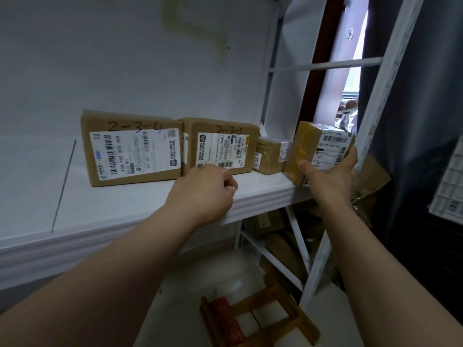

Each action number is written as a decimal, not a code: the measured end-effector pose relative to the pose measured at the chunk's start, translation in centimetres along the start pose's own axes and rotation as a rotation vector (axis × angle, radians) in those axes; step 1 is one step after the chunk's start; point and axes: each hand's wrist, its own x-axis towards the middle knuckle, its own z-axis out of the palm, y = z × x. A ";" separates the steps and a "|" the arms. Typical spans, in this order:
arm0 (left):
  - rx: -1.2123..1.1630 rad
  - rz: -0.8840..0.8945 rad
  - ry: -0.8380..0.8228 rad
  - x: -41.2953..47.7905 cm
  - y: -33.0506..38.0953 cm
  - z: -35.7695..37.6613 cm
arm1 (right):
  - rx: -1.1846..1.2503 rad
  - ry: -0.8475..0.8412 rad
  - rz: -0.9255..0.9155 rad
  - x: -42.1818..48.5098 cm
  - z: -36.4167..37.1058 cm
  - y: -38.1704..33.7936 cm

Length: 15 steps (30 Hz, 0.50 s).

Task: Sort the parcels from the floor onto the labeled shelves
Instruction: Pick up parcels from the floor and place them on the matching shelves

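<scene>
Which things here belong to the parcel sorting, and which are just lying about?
Job: parcel gripped by the right hand; box marked 2-3-4; box marked 2-3-5; small box; white shelf.
Lying about: wooden stool; dark curtain; cardboard below the shelf.

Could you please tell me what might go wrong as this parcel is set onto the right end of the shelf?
1. The held parcel is at the front corner of the shelf, gripped only by the right hand; released here, it might drop.
2. The gap between the small box and the upright post looks tight, so pushing in may shove that box or jam.
</scene>
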 end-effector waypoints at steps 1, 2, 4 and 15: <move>-0.002 0.004 -0.001 0.0 -0.1 0.1 | -0.006 0.017 0.012 0.7 0.1 0.2; -0.009 0.009 0.001 0.0 -0.2 0.1 | -0.014 0.035 0.024 1.4 0.2 0.5; -0.016 0.020 0.001 0.1 -0.3 0.2 | -0.037 0.065 0.042 2.7 0.3 0.8; 0.187 0.004 -0.024 0.2 -0.3 0.8 | -0.069 -0.082 0.056 7.1 2.7 0.7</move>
